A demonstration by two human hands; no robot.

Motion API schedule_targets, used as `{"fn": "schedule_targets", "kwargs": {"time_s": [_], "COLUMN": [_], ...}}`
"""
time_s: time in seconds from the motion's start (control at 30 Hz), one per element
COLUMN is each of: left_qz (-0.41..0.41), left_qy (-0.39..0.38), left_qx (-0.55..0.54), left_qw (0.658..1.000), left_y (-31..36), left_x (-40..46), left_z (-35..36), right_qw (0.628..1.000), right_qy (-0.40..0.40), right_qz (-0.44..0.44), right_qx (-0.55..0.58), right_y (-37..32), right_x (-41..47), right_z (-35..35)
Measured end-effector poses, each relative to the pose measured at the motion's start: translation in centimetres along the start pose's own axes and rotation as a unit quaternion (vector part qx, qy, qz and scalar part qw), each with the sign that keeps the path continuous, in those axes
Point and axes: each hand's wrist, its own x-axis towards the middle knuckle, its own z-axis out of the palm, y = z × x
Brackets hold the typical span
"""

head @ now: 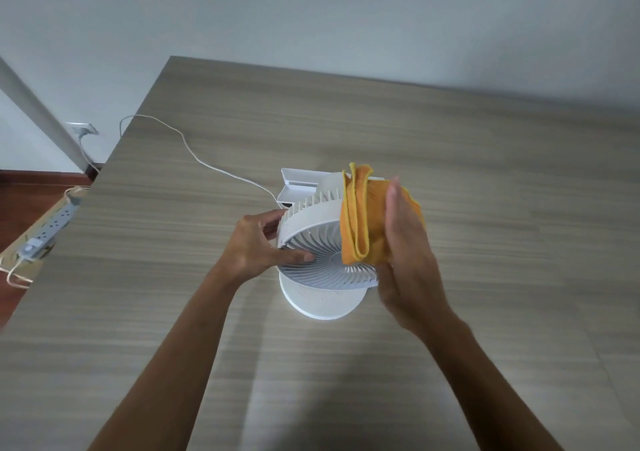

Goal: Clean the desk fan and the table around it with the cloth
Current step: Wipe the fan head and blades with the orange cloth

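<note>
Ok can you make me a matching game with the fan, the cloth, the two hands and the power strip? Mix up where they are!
Things:
1. cloth
2. left hand
3. power strip
4. fan base

Places:
A. down beside the table's left edge
B. flat on the table, under the fan's tilted head
C. draped over the right side of the desk fan, under the right hand
D. gripping the left rim of the fan's grille

Right pairs: 1-C, 2-D, 3-A, 4-B
</note>
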Motion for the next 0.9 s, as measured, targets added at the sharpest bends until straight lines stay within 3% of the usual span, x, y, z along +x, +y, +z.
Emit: {"fn": "schedule_targets", "kwargs": {"time_s": [0.2,0.47,0.9], "left_qz": [0.013,0.014,0.015], "left_qy": [-0.006,0.008,0.005], "left_qx": [0.002,0.009,0.022], "left_qw": [1.000,1.000,1.000], "left_y": [0.3,-0.1,-0.2], "left_x": [0.4,0.1,0.5], "left_z": [0.5,0.6,0.4], "right_qw": [0.999,0.988,0.980], "right_qy": [0.046,0.141,0.148], "right_qz": [-0.002,0.061,0.116], "right_qx": [-0.014,-0.014,-0.062], "right_y": [1.6,0.6,-1.0], "right_x": [-0.4,0.4,1.4], "right_z": [-0.4,1.8,2.6]}}
